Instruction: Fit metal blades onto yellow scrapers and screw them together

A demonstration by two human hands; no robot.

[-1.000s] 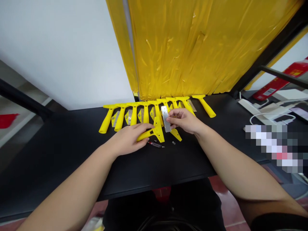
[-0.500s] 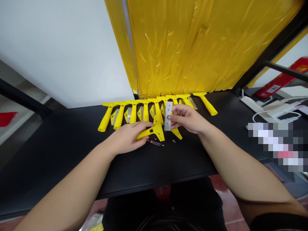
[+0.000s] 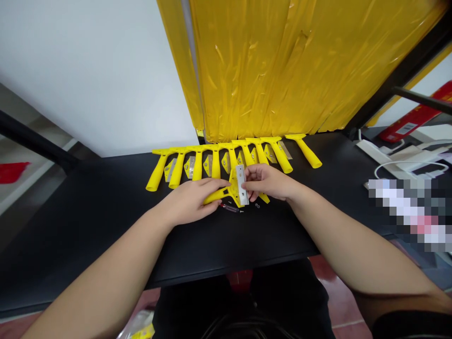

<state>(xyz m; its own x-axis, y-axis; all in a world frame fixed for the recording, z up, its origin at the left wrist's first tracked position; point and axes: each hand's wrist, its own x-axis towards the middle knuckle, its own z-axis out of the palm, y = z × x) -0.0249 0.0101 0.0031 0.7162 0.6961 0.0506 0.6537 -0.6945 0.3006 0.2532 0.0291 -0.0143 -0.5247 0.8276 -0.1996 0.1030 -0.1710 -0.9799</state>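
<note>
My left hand (image 3: 192,200) is closed round the handle of a yellow plastic scraper (image 3: 218,195), whose wide head points right. Between the thumb and fingers of my right hand (image 3: 266,182) is a flat silver metal blade plate (image 3: 241,184) with small holes along it. The plate lies against or just over the scraper's head; I cannot tell if they touch. Beneath it on the black table are a small screwdriver (image 3: 230,207) with a dark handle and red end, and small nuts (image 3: 257,205). Another yellow piece (image 3: 264,198) shows partly behind my right hand.
Several yellow scraper handles (image 3: 157,174) stand in a row along the table's back, with small yellow plates and blades between them. One handle (image 3: 308,151) lies apart at the right. White boxes and a cable (image 3: 411,165) occupy the right side. Yellow film (image 3: 254,70) hangs behind.
My right hand has brought the metal plate down and slightly left, from above the scraper's head onto or close over it. My left hand keeps its hold on the handle.
</note>
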